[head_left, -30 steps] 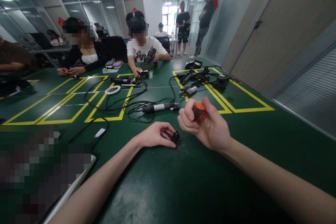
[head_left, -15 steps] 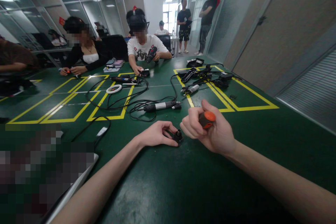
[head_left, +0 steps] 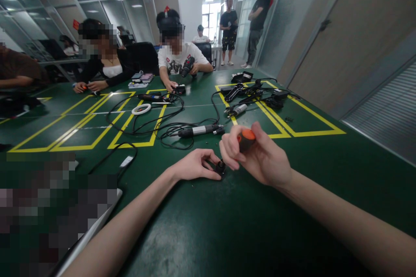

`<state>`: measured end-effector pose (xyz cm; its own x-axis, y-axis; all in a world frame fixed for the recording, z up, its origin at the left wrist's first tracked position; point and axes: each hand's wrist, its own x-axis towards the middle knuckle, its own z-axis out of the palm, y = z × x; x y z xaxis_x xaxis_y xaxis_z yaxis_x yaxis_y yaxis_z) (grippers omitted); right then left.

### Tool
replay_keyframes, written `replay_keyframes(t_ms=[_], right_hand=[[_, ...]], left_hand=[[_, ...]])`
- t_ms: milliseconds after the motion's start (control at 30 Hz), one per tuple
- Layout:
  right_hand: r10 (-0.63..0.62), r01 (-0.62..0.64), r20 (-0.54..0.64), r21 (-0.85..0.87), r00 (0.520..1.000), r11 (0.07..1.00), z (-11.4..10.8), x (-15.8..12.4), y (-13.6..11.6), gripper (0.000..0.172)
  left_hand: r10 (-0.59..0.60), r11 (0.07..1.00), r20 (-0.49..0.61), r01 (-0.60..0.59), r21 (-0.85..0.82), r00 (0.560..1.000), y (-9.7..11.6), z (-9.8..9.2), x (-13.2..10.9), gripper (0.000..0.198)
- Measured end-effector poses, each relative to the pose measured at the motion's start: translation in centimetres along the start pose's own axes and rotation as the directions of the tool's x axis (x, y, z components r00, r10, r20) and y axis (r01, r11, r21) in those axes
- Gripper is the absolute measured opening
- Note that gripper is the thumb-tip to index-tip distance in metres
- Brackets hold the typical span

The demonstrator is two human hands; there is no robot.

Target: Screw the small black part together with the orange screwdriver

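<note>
My left hand [head_left: 198, 165] rests on the green table, thumb and fingers closed around a small black part [head_left: 221, 167] that stands upright there. Its exact kind is too small to make out. Just right of it and slightly higher is my right hand [head_left: 260, 156], wrapped round the grey handle of a screwdriver [head_left: 247, 137] with an orange end. The handle's end tips up toward me, and the shaft is hidden behind the fingers.
Beyond my hands lies a pen-shaped electric tool [head_left: 198, 130] with coiled black cables. More tools and cables [head_left: 247, 93] sit inside yellow tape outlines at back right. A white ring [head_left: 141, 109] lies left. Across the table a person [head_left: 182, 58] holds a power drill [head_left: 187, 67].
My right hand has shifted slightly left with the screwdriver, and its handle has turned and tilted. My left hand and the black part have stayed in place.
</note>
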<state>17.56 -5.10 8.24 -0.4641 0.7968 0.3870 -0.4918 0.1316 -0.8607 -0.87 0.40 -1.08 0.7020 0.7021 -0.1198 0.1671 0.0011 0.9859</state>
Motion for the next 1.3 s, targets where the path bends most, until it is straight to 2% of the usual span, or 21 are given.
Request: replay_keyframes(t_ms=[100,200,400,500,667,933,1133,1300], right_hand=[[0.016,-0.019,0.043,0.056,0.999,0.998,-0.1,-0.1,0.3,0.056],[-0.019,0.012,0.065,0.109,0.998,0.994,-0.3,-0.3,0.5,0.056],[-0.027,0.028,-0.031,0.027,0.999,0.999,-0.7,-0.1,-0.2,0.042],[-0.018,0.018,-0.046,0.010,0.999,1.000,-0.9,0.4,-0.7,0.047],[0.035,-0.031,-0.028,0.121,0.999,0.992,-0.9,0.3,-0.6,0.052],[0.014,-0.012,-0.020,0.123,1.000,0.992,-0.5,-0.1,-0.3,0.032],[0.011,-0.008,-0.050,0.070,0.999,0.997,-0.6,0.4,-0.7,0.042],[0.000,0.003,-0.025,0.084,1.000,0.996,-0.3,0.1,-0.4,0.040]], left_hand=[[0.017,1.000,0.015,-0.017,0.002,1.000,0.0,0.0,0.1,0.040],[0.015,1.000,0.012,-0.015,0.001,1.000,-0.1,-0.1,0.2,0.040],[-0.001,0.999,0.009,0.002,-0.035,1.000,-0.1,0.0,0.2,0.043],[-0.007,0.999,0.003,0.007,-0.033,1.000,0.0,0.0,0.1,0.040],[-0.004,1.000,-0.001,0.004,-0.031,1.000,0.1,0.0,0.0,0.039],[0.005,1.000,0.000,-0.005,-0.029,1.000,0.1,0.0,0.0,0.040],[-0.002,1.000,-0.004,0.002,-0.021,1.000,0.1,0.0,-0.1,0.039],[0.008,1.000,-0.003,-0.008,-0.013,1.000,-0.1,-0.1,0.0,0.038]])
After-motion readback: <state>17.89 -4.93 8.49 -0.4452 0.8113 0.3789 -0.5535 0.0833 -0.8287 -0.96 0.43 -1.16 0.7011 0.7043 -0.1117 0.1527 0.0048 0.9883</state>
